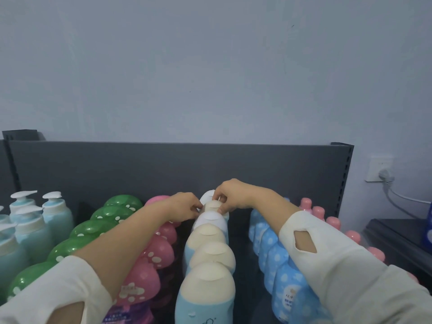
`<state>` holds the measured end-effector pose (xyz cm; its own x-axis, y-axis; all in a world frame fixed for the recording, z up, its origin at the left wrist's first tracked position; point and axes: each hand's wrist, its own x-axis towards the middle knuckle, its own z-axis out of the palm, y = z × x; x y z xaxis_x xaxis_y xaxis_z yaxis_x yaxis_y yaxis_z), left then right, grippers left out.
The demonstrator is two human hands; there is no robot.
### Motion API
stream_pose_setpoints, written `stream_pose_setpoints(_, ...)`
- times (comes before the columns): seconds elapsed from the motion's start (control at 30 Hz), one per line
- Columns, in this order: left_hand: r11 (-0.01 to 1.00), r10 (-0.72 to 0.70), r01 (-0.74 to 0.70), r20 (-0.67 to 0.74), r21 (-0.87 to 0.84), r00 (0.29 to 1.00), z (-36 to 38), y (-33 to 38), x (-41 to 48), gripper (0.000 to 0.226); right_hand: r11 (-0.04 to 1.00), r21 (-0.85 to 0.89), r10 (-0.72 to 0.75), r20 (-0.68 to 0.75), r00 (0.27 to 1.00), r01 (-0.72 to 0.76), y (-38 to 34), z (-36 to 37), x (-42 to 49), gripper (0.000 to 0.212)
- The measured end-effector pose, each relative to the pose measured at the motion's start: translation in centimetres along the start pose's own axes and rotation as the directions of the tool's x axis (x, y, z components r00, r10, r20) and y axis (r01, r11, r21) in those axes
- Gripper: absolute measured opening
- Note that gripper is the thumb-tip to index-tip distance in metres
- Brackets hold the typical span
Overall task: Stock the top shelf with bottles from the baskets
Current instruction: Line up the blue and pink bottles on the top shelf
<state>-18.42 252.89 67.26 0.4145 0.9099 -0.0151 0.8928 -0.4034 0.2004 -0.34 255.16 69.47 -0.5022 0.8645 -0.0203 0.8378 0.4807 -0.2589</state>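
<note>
On my feed, pump bottles [35,220] and green-capped bottles [93,228] stand at left. My left hand [185,205] and right hand [231,195] each pinch the cap of the beige-capped bottle [212,205], upright near the back of the centre row [210,256]. At right stand blue dotted bottles [271,249].

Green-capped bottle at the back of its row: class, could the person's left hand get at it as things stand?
Probably yes: the green-capped bottle stands close by the left hand, its top uncovered. But that hand seems to pinch the beige-capped bottle and must release it first.
</note>
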Motion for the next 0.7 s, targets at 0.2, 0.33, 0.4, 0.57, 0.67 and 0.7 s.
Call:
stream_pose_setpoints(0.2,1.000,0.008,-0.008,-0.018,-0.011,1.000,-0.2,-0.3,-0.5,0.036,0.997,0.062,0.041,-0.027,0.999,-0.039,-0.1,0.1,-1.2,0.047)
stream_pose_setpoints(0.33,1.000,0.014,-0.015,-0.068,-0.016,0.998,-0.4,-0.3,-1.5,0.040,0.996,-0.088,0.004,-0.159,0.987,-0.018,-0.1,-0.2,-2.5,0.042)
stream_pose_setpoints(0.4,0.999,0.024,-0.028,-0.103,-0.034,0.994,-0.5,-0.4,-2.0,0.037,0.998,-0.058,-0.003,-0.224,0.974,-0.010,-0.6,-0.2,-3.4,0.029)
stream_pose_setpoints(0.57,0.990,0.084,-0.094,-0.100,-0.104,0.991,-0.5,0.0,-3.4,0.030,0.999,0.045,0.000,-0.183,0.983,0.009,-2.4,0.6,-4.9,0.029)
stream_pose_setpoints(0.67,0.993,0.088,-0.096,-0.110,-0.071,0.990,-0.1,0.4,-4.2,0.031,0.999,0.032,0.014,-0.136,0.991,-0.010,-2.8,1.6,-5.1,0.037)
stream_pose_setpoints(0.7,0.994,0.087,-0.094,-0.110,-0.064,0.990,0.0,0.5,-4.3,0.029,1.000,0.008,0.017,-0.139,0.990,-0.016,-2.8,1.9,-5.1,0.038)
